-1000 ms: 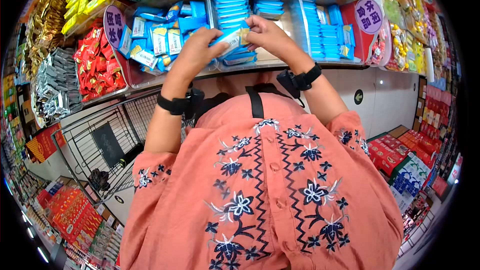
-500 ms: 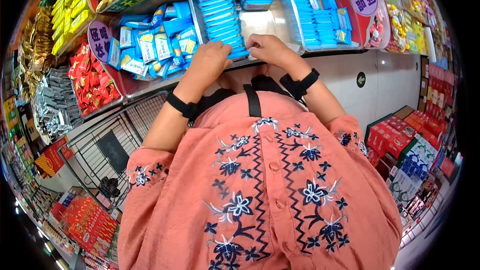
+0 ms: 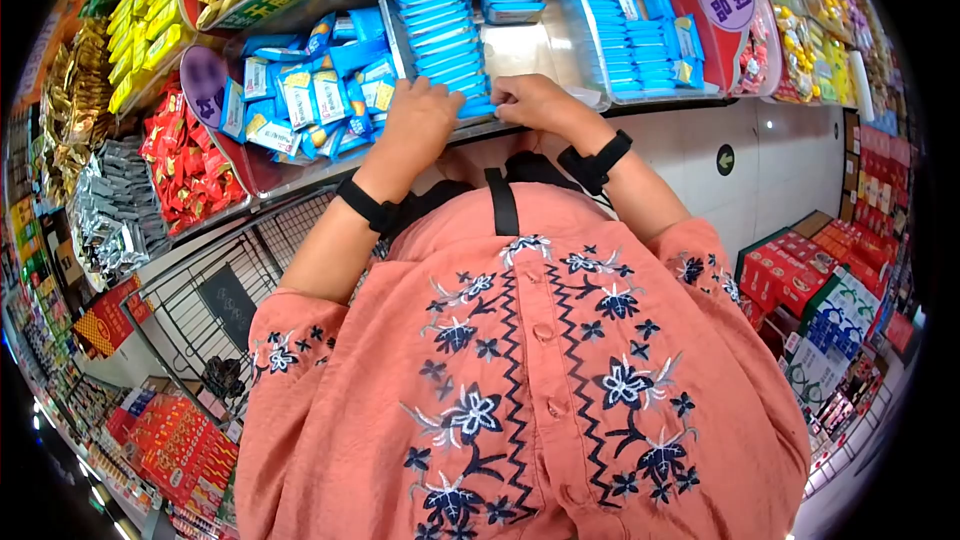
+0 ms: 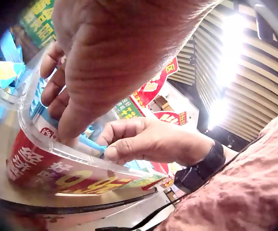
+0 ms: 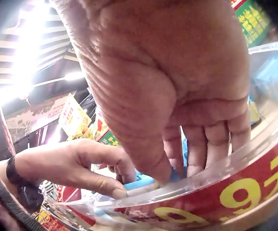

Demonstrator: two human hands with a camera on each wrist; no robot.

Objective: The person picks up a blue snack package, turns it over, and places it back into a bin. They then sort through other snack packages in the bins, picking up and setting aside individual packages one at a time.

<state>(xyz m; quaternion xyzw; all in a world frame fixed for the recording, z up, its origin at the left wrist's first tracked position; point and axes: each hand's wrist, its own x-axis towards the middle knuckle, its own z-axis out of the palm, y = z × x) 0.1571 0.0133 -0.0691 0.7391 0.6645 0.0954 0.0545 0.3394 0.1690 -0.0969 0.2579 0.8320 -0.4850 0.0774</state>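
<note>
At the front end of a row of stacked blue packets [image 3: 437,30], both hands are down in a clear-walled bin. The left hand [image 3: 415,125] pinches the left end of a blue packet [image 3: 476,110], its thumb on the near side in the left wrist view. Thumb and bent fingers of the right hand [image 3: 545,105] hold the other end. Between the hands, the packet [image 5: 141,183] shows behind the clear front wall [image 5: 196,185] in the right wrist view. The fingers partly cover it.
Loose blue packets [image 3: 300,95] fill the left compartment; more stacked ones [image 3: 650,55] stand at the right. Behind is a short blue stack [image 3: 512,0]. Red packets [image 3: 190,155] lie further left. A wire cart [image 3: 215,290] stands below the bins.
The packet held above the row has come down to the row's front end, with both hands lower. Bare bin floor now shows right of the row. Over the last half second the hands have hardly moved.
</note>
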